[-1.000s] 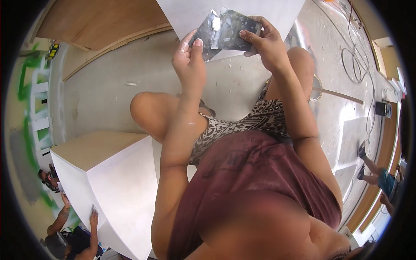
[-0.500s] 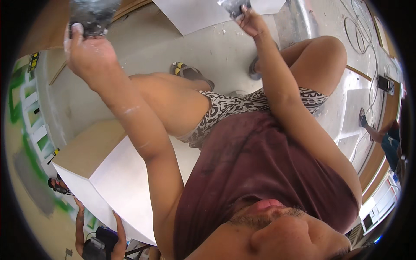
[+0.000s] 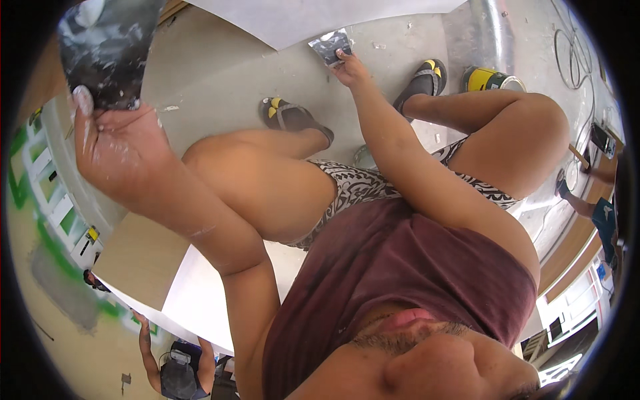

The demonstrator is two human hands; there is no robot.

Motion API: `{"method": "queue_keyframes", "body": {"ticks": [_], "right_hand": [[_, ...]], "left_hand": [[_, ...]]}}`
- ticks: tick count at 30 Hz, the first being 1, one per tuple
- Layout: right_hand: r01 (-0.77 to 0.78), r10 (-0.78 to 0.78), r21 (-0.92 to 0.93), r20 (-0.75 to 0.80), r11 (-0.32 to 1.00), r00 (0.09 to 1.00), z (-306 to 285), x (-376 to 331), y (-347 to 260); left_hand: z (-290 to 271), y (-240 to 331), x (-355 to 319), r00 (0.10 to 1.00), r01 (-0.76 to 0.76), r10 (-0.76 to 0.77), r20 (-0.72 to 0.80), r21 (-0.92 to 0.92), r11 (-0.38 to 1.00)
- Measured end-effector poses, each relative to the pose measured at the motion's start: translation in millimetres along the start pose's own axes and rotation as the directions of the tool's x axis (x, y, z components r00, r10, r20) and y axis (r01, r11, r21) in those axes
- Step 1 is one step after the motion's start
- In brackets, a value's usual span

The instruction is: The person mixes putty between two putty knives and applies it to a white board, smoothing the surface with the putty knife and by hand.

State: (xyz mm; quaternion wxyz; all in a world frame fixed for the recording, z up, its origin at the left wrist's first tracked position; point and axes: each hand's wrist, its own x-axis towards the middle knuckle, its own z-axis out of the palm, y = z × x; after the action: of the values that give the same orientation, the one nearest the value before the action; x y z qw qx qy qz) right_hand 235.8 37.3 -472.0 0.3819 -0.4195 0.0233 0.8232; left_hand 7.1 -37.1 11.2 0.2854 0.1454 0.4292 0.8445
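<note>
My left hand [image 3: 123, 140] is raised at the upper left, closed on a wide dark putty knife [image 3: 110, 60]. White paste is smeared over the blade, the thumb and the fingers. Farther off, near the top centre, my right hand [image 3: 349, 69] grips a smaller putty knife [image 3: 331, 48], also streaked with white. Its blade lies close to the edge of a large white panel [image 3: 320, 15] in the picture, and I cannot tell whether they touch. The handles of both knives are mostly hidden in my hands.
Behind my left arm stands a white and tan box-like piece [image 3: 143, 257]. Another person [image 3: 177, 373] reaches up to it. A yellow and dark green can [image 3: 485, 79] stands beyond my right knee. A cable [image 3: 575, 57] coils on the floor; another person's leg [image 3: 583, 207] shows at the right.
My left hand has moved left and lower, bringing more of the wide putty knife into view. The right hand has shifted left and down with its knife. The can has come into sight.
</note>
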Motion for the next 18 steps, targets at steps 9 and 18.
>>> {"method": "queue_keyframes", "body": {"ticks": [9, 18], "right_hand": [[-0.048, 0.047, -0.013, -0.032, 0.999, 0.998, 21, -3, 26], [0.04, -0.043, -0.027, -0.107, 0.999, 0.993, 21, 6, 27]], "left_hand": [[-31, 5, 1, 0.971, -0.225, 0.239, -0.004, 0.323, 0.919], [-30, -4, -4, 0.839, -0.463, 0.476, 0.263, 0.804, 0.373]]}}
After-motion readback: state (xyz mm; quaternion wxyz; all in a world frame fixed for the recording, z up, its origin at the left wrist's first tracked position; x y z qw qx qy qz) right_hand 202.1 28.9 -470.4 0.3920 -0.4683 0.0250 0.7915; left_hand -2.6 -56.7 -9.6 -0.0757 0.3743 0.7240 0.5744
